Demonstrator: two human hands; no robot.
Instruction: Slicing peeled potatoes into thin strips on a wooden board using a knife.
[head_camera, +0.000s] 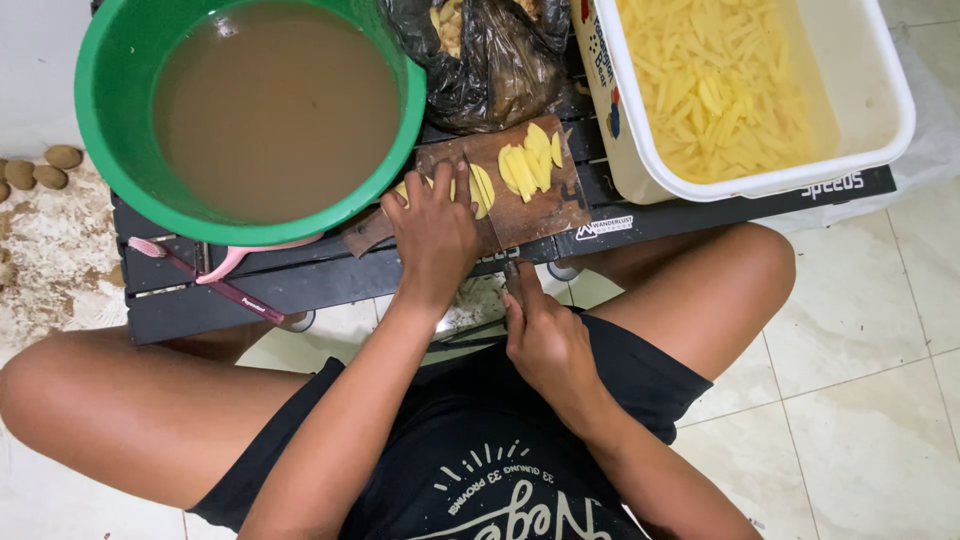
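A small wooden cutting board (530, 215) lies on a low black slatted table (330, 285). Yellow potato slices (527, 165) are fanned out on it. My left hand (435, 230) presses down on a piece of potato (481, 188) at the board's left side, fingers bent over it. My right hand (545, 340) is closer to my body and grips a knife (508, 266), index finger stretched along its back. The blade points toward the board beside my left hand and shows only edge-on.
A green basin (105, 120) of brown water fills the table's left. A pink toothbrush (205, 275) lies in front of it. Behind the board sits a black plastic bag (490, 70). A white tub (870, 90) holds potato sticks. Whole potatoes (45, 170) lie on the floor.
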